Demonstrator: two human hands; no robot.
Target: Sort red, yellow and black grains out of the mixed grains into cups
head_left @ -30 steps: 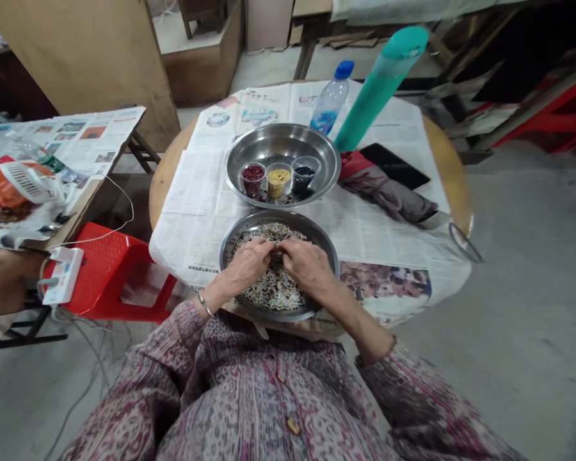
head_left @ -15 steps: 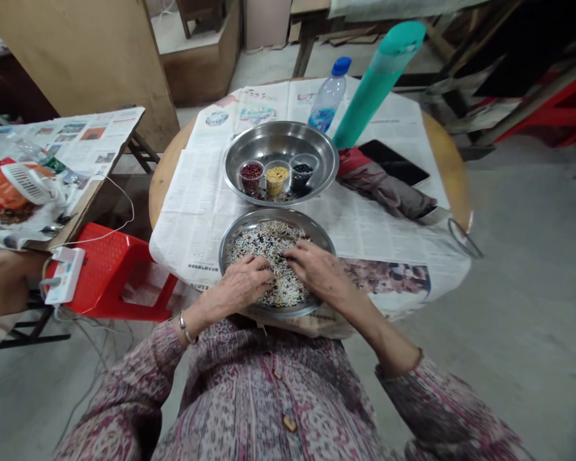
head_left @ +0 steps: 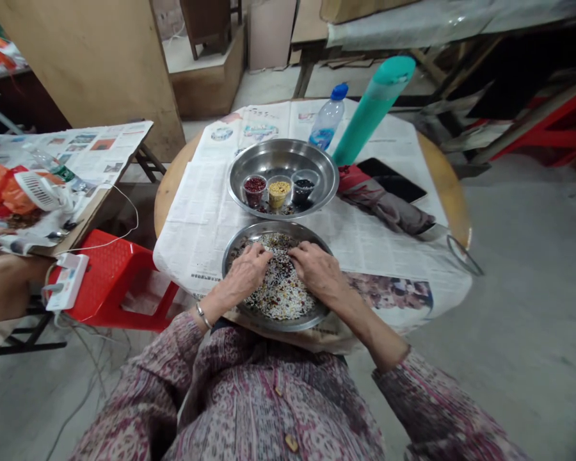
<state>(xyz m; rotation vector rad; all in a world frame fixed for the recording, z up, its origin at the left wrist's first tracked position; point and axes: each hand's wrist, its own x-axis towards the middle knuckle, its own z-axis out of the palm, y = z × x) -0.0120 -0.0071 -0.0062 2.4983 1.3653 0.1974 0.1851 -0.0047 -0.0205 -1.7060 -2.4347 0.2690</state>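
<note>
A steel basin [head_left: 277, 325] at the near table edge holds mixed grains [head_left: 281, 288], mostly white with yellow, red and dark bits. My left hand [head_left: 249, 269] is over its left side, fingers bent and tips pressed together. Opposite it, on the right, my right hand [head_left: 317, 267] has its fingers curled, with thumb and fingertips close together at the grains. Whatever lies between the fingertips is too small to make out. Behind stands a larger steel basin [head_left: 283, 150] with three clear cups: red beans [head_left: 255, 186], yellow grains [head_left: 279, 189] and black beans [head_left: 303, 186].
Newspaper [head_left: 196, 198] covers the round table. Behind the basins are a water bottle [head_left: 327, 118], a green cylinder [head_left: 374, 109], a dark phone-like slab [head_left: 391, 179] and a folded umbrella [head_left: 393, 208]. A red stool [head_left: 100, 275] bears a power strip [head_left: 68, 282]; another person's leg [head_left: 9, 288] is at left.
Both hands have shifted toward the far side of the near basin, and their fingers are more tightly curled. The whole scene sits lower in view as the head tilted up.
</note>
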